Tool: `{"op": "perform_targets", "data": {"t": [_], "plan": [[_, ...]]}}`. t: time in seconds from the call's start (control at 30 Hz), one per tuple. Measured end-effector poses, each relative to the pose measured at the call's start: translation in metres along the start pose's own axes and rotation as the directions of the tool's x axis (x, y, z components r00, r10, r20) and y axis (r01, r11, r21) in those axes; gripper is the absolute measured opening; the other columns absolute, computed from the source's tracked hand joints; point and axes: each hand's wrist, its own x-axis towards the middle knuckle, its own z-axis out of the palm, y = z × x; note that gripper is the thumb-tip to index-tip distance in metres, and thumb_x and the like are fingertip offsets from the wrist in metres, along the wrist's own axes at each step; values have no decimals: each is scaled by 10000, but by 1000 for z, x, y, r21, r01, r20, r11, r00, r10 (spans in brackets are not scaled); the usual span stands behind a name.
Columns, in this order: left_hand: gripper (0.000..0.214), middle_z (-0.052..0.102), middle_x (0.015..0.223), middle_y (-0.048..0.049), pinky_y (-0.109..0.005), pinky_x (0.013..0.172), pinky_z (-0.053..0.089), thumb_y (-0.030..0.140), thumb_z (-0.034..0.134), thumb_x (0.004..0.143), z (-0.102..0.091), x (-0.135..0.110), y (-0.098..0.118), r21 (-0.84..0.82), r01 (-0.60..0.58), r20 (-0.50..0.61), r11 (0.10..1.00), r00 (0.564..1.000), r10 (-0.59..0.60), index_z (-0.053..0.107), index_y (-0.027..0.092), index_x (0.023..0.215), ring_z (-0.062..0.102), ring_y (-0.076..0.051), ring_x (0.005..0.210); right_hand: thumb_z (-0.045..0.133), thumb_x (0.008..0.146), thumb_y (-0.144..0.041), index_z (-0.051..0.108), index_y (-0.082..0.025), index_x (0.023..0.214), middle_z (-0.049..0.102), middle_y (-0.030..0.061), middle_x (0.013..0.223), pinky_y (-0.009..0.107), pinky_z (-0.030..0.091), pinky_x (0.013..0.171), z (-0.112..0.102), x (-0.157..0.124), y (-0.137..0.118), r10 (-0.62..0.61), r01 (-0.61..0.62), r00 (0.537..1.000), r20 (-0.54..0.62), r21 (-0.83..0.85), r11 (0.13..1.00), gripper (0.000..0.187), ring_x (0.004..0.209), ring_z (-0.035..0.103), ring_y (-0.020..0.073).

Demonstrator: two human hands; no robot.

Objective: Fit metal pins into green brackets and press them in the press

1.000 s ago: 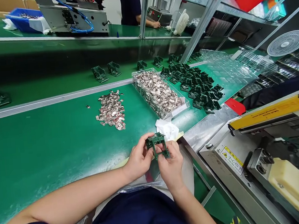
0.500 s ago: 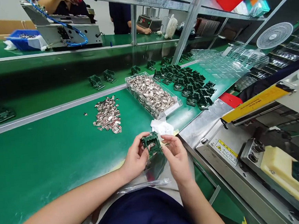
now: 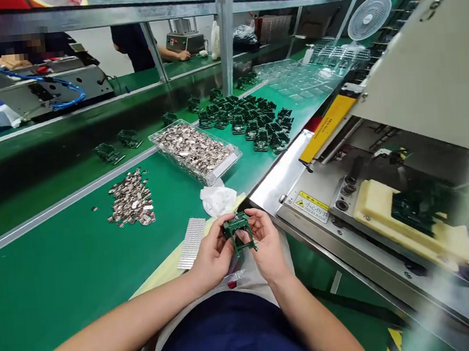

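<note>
Between my two hands, just above my lap, is a dark green plastic frame with an open middle. My left hand grips its left side, with the thumb on the near face. Closed on the right side of the same frame is my right hand, its fingers partly behind it. Beyond the hands lies a crumpled white cloth. A pile of small metal pieces rests on the green table to the left. More such pieces fill a clear plastic tray.
Many similar green frames are heaped behind the tray. A silver ridged strip lies left of my hands. On the right stands a machine with a cream fixture and a warning label. A metal post rises behind; co-workers are beyond.
My view has swung to the right, showing more of the machine. The green frame is tilted differently in my hands, and my right fingers have closed in on it. The silver strip has come into view.
</note>
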Motion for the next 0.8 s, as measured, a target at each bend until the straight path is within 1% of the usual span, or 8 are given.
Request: {"op": "perform_targets", "data": {"t": [0.23, 0.33, 0.43, 0.5, 0.57, 0.63, 0.7, 0.8], "plan": [[452, 640, 1207, -123, -338, 865, 553, 286, 520, 929, 37, 26, 16, 131, -53, 268, 990, 963, 16, 444, 234, 1371, 660, -222, 995, 759, 781, -263, 465, -305, 1399, 490, 84, 1428, 439, 456, 1034, -81, -26, -36, -279, 308, 951, 132, -317, 897, 686, 1288, 485, 285], [517, 679, 1127, -111, -334, 774, 583, 271, 549, 914, 61, 41, 35, 102, -83, 515, 991, 857, 19, 422, 262, 1415, 691, -227, 902, 804, 750, -309, 536, -325, 1339, 576, 85, 1324, 509, 415, 1074, -117, -52, -62, -405, 398, 911, 74, -406, 823, 648, 1259, 507, 311], [589, 629, 1266, -128, -368, 848, 583, 275, 632, 865, 96, 66, 59, -2, -114, 676, 993, 732, 85, 439, 276, 1421, 667, -269, 1052, 828, 703, -442, 612, -299, 1240, 640, 117, 1181, 521, 494, 982, -155, -81, -79, -493, 379, 851, -181, -439, 815, 597, 1143, 588, 331], [651, 526, 1410, -129, -423, 991, 520, 289, 713, 801, 127, 89, 73, -47, -211, 655, 976, 731, 190, 468, 268, 1403, 545, -310, 1258, 819, 684, -514, 622, -262, 1212, 645, 134, 1144, 515, 520, 936, -181, -96, -87, -566, 365, 691, -450, -459, 810, 617, 1091, 616, 330], [739, 454, 1477, -133, -496, 1093, 420, 321, 790, 715, 163, 114, 81, -42, -319, 614, 947, 739, 276, 489, 247, 1386, 432, -342, 1356, 807, 697, -502, 607, -234, 1203, 627, 130, 1165, 525, 500, 952, -206, -104, -93, -596, 360, 458, -659, -476, 803, 607, 1076, 621, 310], [820, 482, 1444, -164, -559, 1122, 354, 344, 843, 633, 199, 137, 83, -6, -354, 630, 935, 725, 279, 507, 210, 1369, 431, -370, 1349, 814, 697, -430, 595, -223, 1178, 613, 111, 1186, 535, 469, 982, -228, -104, -99, -569, 341, 329, -753, -467, 816, 567, 1069, 619, 282], [820, 583, 1314, -191, -576, 1087, 389, 322, 866, 589, 227, 154, 84, 19, -326, 663, 945, 712, 232, 546, 163, 1327, 530, -371, 1248, 843, 660, -374, 594, -212, 1144, 623, 100, 1169, 521, 462, 989, -244, -99, -105, -539, 307, 321, -779, -454, 837, 568, 1052, 624, 262], [793, 655, 1144, -167, -526, 1028, 473, 256, 884, 548, 242, 161, 84, -29, -250, 622, 968, 753, 213, 586, 128, 1271, 634, -307, 1077, 860, 633, -370, 598, -193, 1132, 648, 104, 1122, 465, 489, 958, -257, -84, -116, -546, 248, 406, -733, -487, 837, 591, 1046, 626, 251]]}}
